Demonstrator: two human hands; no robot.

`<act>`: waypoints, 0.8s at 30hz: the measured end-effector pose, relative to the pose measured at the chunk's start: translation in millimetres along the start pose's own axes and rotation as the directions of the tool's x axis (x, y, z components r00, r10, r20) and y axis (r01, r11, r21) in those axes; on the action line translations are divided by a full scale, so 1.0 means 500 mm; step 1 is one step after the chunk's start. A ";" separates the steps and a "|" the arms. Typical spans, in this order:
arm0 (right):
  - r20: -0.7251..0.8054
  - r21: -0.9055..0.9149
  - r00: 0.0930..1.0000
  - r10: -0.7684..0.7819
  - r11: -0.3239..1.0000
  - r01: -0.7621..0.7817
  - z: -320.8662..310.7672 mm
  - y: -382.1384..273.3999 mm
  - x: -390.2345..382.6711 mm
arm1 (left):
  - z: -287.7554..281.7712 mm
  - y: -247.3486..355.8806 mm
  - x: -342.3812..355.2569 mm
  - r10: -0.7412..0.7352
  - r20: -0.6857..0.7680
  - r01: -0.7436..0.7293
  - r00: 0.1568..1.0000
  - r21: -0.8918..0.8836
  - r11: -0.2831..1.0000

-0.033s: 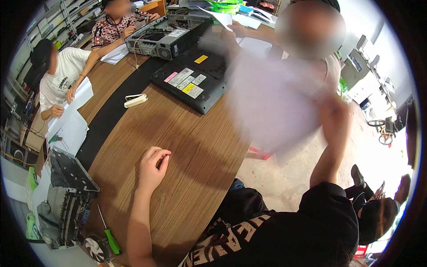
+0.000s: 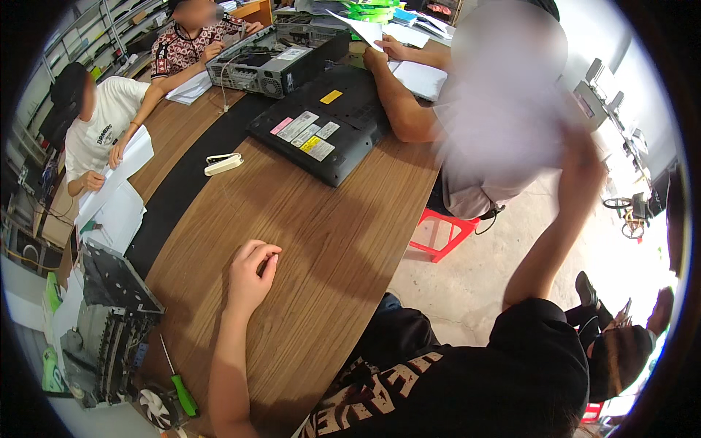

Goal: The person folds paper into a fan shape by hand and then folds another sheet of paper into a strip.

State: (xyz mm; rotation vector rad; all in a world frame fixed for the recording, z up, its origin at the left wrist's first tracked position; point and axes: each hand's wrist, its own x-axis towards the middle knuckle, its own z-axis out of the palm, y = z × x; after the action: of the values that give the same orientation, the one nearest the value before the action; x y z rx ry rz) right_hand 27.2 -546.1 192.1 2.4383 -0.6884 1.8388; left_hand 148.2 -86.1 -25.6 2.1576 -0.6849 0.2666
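Note:
My left hand (image 2: pixel 253 276) rests on the brown wooden table (image 2: pixel 219 219), fingers loosely bent, a gap between thumb and forefinger, nothing in it. Raised at the right, my right hand (image 2: pixel 584 162) is smeared by motion. It grips white paper (image 2: pixel 496 120), also blurred, in front of a seated person; whether it is one sheet or more I cannot tell. Beyond my left hand lie a cream stapler (image 2: pixel 223 164) and a black laptop (image 2: pixel 318 124), underside up with labels on it.
An opened desktop computer case (image 2: pixel 277 62) stands at the far side. Near the left edge are a dismantled machine part (image 2: pixel 113 343), a green screwdriver (image 2: pixel 184 394) and a small fan (image 2: pixel 155 406). Two people with papers (image 2: pixel 117 186) sit at left. A red stool (image 2: pixel 444 233) stands beyond the table's right edge.
My right hand has swung right and upward with the paper, uncovering the seated person's arm, the table corner and the red stool. My left hand has stayed in place.

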 end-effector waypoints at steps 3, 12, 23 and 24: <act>-0.142 0.055 0.990 0.009 0.998 -0.001 0.007 0.001 0.004 | -0.002 0.009 0.003 -0.015 -0.007 0.015 1.000 -0.015 1.000; 0.697 0.344 0.330 -0.637 -0.106 -0.933 0.100 -0.436 -0.341 | -0.088 -0.036 -0.046 -0.448 0.285 0.521 0.847 -0.608 0.599; 0.636 0.639 0.241 -0.733 0.325 -0.698 0.147 -0.494 -0.491 | -0.238 0.123 -0.297 -0.843 0.057 0.458 0.535 -0.858 0.233; 0.644 0.625 0.262 -0.719 0.296 -0.723 0.148 -0.497 -0.496 | -0.226 0.145 -0.311 -0.821 -0.116 0.506 0.558 -0.737 0.448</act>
State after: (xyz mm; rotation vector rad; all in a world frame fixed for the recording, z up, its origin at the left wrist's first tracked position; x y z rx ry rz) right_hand 128.5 -257.7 3.8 4.2292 1.2482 -0.1772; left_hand -15.9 24.7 29.5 1.4260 0.4163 0.0654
